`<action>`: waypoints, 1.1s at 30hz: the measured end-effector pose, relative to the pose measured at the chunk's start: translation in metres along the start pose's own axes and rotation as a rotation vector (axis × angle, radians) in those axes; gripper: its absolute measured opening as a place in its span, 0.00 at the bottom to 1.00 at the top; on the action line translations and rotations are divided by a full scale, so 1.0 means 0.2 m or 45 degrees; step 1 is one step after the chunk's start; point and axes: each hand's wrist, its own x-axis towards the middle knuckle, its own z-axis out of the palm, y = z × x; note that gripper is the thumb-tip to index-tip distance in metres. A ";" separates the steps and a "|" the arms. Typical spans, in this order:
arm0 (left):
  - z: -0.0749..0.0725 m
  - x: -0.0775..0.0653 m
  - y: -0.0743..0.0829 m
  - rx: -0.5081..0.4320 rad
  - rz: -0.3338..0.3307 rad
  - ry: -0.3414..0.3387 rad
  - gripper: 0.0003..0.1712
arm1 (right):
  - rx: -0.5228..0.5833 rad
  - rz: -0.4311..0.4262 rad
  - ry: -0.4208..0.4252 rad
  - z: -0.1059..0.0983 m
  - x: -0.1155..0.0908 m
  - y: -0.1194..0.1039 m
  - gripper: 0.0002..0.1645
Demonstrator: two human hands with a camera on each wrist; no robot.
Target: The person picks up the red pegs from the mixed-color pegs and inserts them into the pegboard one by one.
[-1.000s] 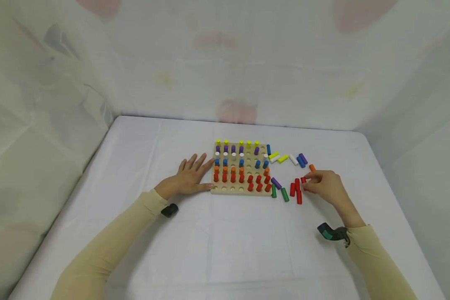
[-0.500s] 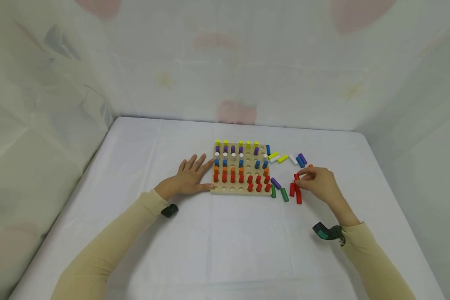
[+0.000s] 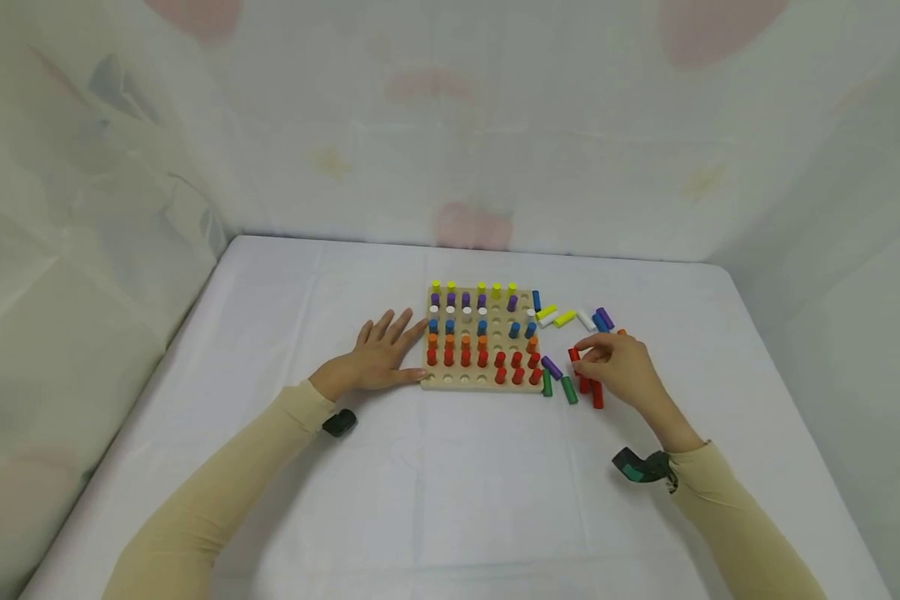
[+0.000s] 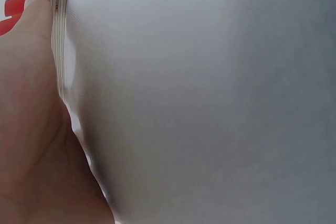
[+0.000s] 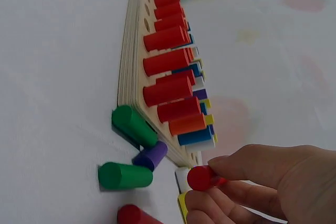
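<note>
A wooden pegboard (image 3: 465, 382) holds rows of yellow, purple, white, blue, orange and red pegs. My left hand (image 3: 381, 354) lies spread flat at its left side, fingertips and thumb at the board's edge; in the left wrist view the thumb (image 4: 37, 19) reaches over that edge beside red pegs. To the right of the board, my right hand (image 3: 621, 367) pinches a red peg (image 5: 202, 178) between thumb and fingers, above the loose pegs. Several holes (image 5: 147, 23) in the front row are bare.
Loose pegs lie right of the board: green pegs (image 3: 569, 390), a purple peg (image 3: 552, 367), red pegs (image 3: 597, 395), a yellow peg (image 3: 565, 318), a white peg (image 3: 586, 320) and blue ones. An orange peg (image 3: 622, 332) shows behind the right hand. White cloth covers the table (image 3: 420, 492).
My right hand has moved left toward the board, carrying the red peg from the right end of the loose pegs. The left hand has stayed in place.
</note>
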 end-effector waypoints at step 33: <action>-0.01 0.00 0.00 -0.006 0.019 -0.003 0.54 | 0.130 -0.165 -0.006 0.14 0.04 -0.19 0.19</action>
